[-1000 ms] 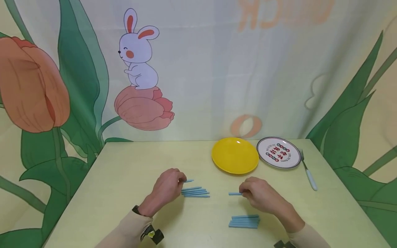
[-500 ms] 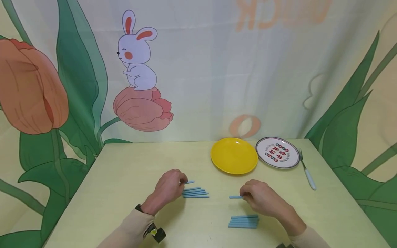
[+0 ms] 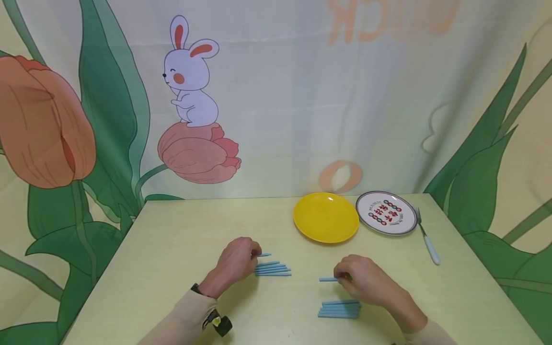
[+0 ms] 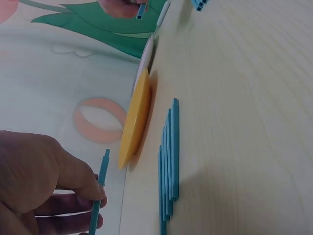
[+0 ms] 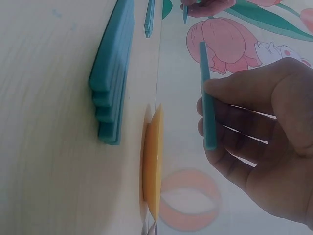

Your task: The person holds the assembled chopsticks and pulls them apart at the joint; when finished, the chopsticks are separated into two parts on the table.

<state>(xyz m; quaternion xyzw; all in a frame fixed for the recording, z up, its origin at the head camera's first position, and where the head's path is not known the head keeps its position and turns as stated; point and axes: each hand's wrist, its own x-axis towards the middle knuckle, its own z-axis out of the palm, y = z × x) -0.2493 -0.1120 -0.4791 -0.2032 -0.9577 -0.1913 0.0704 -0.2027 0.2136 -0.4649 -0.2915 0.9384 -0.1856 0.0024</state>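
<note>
My left hand [image 3: 236, 259] pinches a thin blue stick [image 4: 99, 191] between thumb and fingers, held above the table; a narrower tip shows at its far end. Just below and right of that hand lies a row of several blue sticks [image 3: 273, 270], side by side with staggered ends. My right hand [image 3: 364, 279] pinches another blue stick [image 5: 208, 112], its squared end plain in the right wrist view and its length pointing left in the head view. In front of the right hand, nearer the person, several shorter-looking blue sticks [image 3: 339, 309] lie together on the table.
A yellow plate [image 3: 326, 218] stands behind, between the hands. Right of it sits a white plate with a dark rim [image 3: 386, 228], then a fork [image 3: 428, 242] near the table's right side. A printed cloth [image 3: 276, 105] hangs along the table's back edge.
My right hand has come slightly nearer the person with its stick, toward the right-hand sticks. The left hand has barely shifted and still pinches its stick. Both rows lie as before.
</note>
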